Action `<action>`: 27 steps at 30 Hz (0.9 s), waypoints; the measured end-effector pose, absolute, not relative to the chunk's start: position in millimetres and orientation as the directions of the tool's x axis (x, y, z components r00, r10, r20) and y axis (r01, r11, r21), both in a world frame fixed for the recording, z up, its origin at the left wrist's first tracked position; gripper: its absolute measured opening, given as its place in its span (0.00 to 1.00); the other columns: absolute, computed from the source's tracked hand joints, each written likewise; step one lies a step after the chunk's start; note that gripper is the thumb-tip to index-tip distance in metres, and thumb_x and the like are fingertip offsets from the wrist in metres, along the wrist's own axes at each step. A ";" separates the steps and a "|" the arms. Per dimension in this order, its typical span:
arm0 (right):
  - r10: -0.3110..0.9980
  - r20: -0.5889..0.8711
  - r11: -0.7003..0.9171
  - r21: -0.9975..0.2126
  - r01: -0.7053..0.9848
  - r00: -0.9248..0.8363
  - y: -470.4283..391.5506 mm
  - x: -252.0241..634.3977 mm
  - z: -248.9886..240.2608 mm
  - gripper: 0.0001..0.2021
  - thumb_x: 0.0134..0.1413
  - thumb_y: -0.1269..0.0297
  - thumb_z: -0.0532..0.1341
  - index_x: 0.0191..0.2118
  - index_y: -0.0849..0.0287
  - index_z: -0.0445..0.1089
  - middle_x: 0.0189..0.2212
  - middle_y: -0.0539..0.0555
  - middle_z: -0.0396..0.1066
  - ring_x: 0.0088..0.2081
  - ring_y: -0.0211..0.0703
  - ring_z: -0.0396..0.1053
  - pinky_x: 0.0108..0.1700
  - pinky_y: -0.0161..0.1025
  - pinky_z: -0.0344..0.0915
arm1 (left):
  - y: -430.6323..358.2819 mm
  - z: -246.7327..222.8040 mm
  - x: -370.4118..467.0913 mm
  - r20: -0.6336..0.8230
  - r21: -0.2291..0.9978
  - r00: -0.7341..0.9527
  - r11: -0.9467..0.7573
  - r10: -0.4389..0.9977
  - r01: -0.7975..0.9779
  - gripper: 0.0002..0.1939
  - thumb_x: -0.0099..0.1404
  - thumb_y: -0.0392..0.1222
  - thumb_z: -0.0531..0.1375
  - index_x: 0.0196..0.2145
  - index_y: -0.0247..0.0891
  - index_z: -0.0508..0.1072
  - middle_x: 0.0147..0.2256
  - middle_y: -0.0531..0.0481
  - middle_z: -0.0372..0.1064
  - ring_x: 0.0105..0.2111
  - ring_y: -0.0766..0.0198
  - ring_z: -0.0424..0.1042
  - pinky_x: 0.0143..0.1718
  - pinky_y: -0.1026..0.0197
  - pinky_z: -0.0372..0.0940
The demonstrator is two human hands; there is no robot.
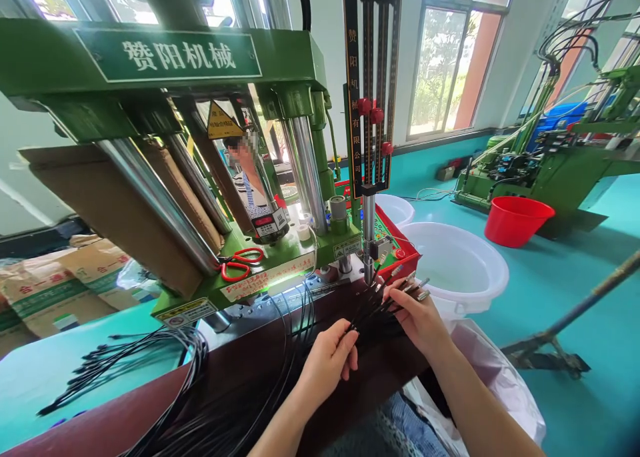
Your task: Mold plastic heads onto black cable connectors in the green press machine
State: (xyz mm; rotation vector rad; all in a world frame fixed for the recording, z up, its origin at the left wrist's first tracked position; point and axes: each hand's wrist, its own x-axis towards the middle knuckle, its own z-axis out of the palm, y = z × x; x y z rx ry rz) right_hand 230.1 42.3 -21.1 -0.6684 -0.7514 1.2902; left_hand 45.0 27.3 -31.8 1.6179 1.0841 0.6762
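My left hand (331, 355) is closed in a pinch around thin black cables, near the front edge of the dark red table (320, 393). To its right, my right hand (417, 313) grips the ends of several black cables (367, 310), whose metal-looking connector tips stick out past the fingers. More black cables (220, 403) lie in a thick bundle on the table at left and run under my left forearm. A few strands (300, 317) lead up to the lit metal plate of the green press (285, 263) in front of me.
Red-handled scissors (240, 263) lie on the press. A red control box (400, 243) stands right of it, beside a large white tub (455, 263). Cable ends (110, 363) hang over the left side. Farther off are a red bucket (517, 220) and another green machine (575, 170).
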 end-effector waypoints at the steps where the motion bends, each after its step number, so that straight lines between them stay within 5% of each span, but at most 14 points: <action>1: 0.986 0.116 0.165 -0.788 -0.594 0.120 41.1 230.2 -22.0 0.06 0.44 0.66 0.67 0.29 0.59 0.70 0.25 0.49 0.70 0.28 0.35 0.66 0.30 0.30 0.64 | 27.1 -32.3 45.4 -0.072 0.941 0.420 -0.078 0.905 0.330 0.14 0.64 0.50 0.46 0.27 0.38 0.57 0.17 0.57 0.62 0.13 0.74 0.57 0.14 0.70 0.49; 17: 0.975 -0.016 0.170 -0.582 -0.795 0.221 43.2 228.0 -27.2 0.07 0.36 0.72 0.68 0.27 0.60 0.73 0.26 0.49 0.73 0.27 0.37 0.69 0.31 0.33 0.67 | 28.2 -24.7 45.2 -0.001 0.847 0.388 -0.206 0.921 0.490 0.11 0.64 0.47 0.48 0.33 0.38 0.64 0.21 0.56 0.66 0.17 0.70 0.62 0.22 0.67 0.56; 20: 0.958 -0.069 0.198 -0.543 -0.816 0.279 49.2 228.6 -27.9 0.07 0.32 0.72 0.69 0.21 0.60 0.70 0.20 0.47 0.70 0.23 0.35 0.67 0.27 0.31 0.65 | 26.4 -20.9 44.3 0.000 0.830 0.412 -0.230 0.911 0.508 0.11 0.64 0.47 0.47 0.33 0.39 0.63 0.22 0.54 0.67 0.19 0.69 0.65 0.24 0.67 0.58; 27: 0.980 -0.034 0.137 -0.606 -0.784 0.197 52.7 229.1 -24.0 0.05 0.37 0.68 0.67 0.24 0.57 0.70 0.23 0.47 0.70 0.26 0.36 0.67 0.31 0.34 0.65 | 25.0 -26.6 44.0 -0.052 0.901 0.442 -0.149 0.896 0.407 0.11 0.64 0.48 0.48 0.29 0.39 0.59 0.21 0.54 0.67 0.17 0.70 0.64 0.18 0.70 0.55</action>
